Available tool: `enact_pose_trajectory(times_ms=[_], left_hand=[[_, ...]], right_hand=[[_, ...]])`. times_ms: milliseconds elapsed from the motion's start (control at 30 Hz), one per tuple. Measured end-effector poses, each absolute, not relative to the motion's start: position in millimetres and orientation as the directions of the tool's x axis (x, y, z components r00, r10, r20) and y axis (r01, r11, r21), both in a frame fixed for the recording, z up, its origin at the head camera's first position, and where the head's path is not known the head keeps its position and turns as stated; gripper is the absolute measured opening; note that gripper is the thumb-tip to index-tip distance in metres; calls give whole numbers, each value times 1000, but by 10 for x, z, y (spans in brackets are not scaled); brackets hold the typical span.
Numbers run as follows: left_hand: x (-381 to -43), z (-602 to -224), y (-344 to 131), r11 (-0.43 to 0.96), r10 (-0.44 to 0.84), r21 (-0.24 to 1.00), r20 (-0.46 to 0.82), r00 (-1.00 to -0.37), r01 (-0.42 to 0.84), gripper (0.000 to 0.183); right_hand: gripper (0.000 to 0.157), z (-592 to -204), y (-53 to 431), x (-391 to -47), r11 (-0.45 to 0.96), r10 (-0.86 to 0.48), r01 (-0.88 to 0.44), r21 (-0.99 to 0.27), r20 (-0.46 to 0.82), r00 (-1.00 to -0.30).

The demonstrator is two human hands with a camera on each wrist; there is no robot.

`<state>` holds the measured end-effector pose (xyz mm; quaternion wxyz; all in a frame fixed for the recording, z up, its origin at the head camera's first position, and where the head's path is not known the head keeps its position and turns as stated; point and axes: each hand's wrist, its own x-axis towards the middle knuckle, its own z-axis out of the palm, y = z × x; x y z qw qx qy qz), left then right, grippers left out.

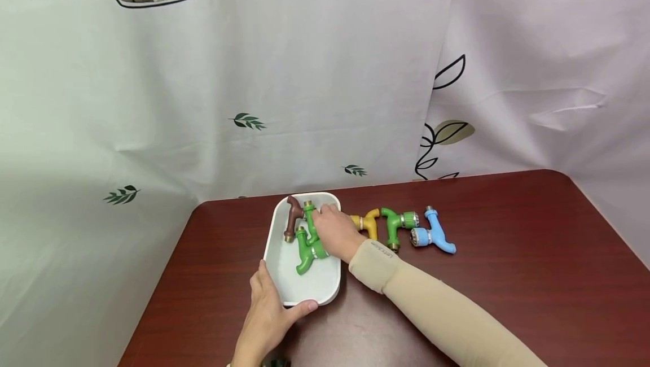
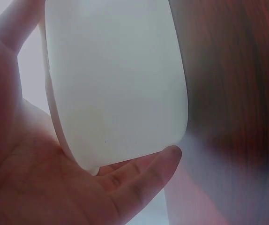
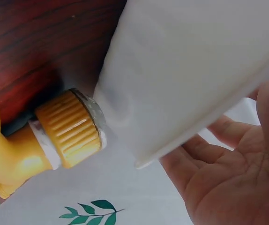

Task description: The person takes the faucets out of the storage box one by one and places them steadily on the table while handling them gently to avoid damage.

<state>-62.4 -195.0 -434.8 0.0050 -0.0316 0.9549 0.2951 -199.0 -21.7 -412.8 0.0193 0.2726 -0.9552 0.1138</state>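
Note:
A white tray [image 1: 297,291] sits toward the left of the table with a brown tap [image 1: 293,217] and two green taps inside. My left hand [image 1: 269,310] grips its near left corner, thumb along the near rim and fingers against the side; the left wrist view shows fingers around the tray's outer wall [image 2: 120,79]. Reaching over the right rim, my right hand [image 1: 336,231] has its fingers curled at the upper green tap [image 1: 311,223], whose handle is hidden beneath it. The lower green tap [image 1: 304,254] lies just nearer. In the right wrist view, the tray wall hides the fingertips.
To the right of the tray lie a yellow tap [image 1: 370,221], another green tap [image 1: 393,226] and a blue tap [image 1: 434,234]. The yellow tap's ribbed handle [image 3: 71,126] is close beside the tray. A printed white curtain [image 1: 304,84] hangs behind the dark red table [image 1: 508,254].

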Motion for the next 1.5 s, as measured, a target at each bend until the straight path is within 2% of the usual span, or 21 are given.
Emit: enact_pose_trajectory(times_ms=[467, 700, 1033, 1500], left_hand=[[-635, -4350, -1939, 820, -63, 568, -30, -998, -68, 144], [-633, -4343, -1933, 814, -62, 576, -35, -997, -71, 144], [-637, -4341, -1933, 819, -56, 571, -19, -998, -57, 143], [-629, -4336, -1950, 822, -60, 566, -33, -998, -68, 143]], right_hand=[[18, -4212, -278, -2050, 848, -514, -522, -89, 99, -852], [16, -4253, -315, -2092, 853, -512, -516, -78, 71, -856], [12, -4293, -343, -2102, 874, -470, -479, -81, 104, -876], [12, -4337, -340, -2095, 859, -491, -505, -90, 138, -860]])
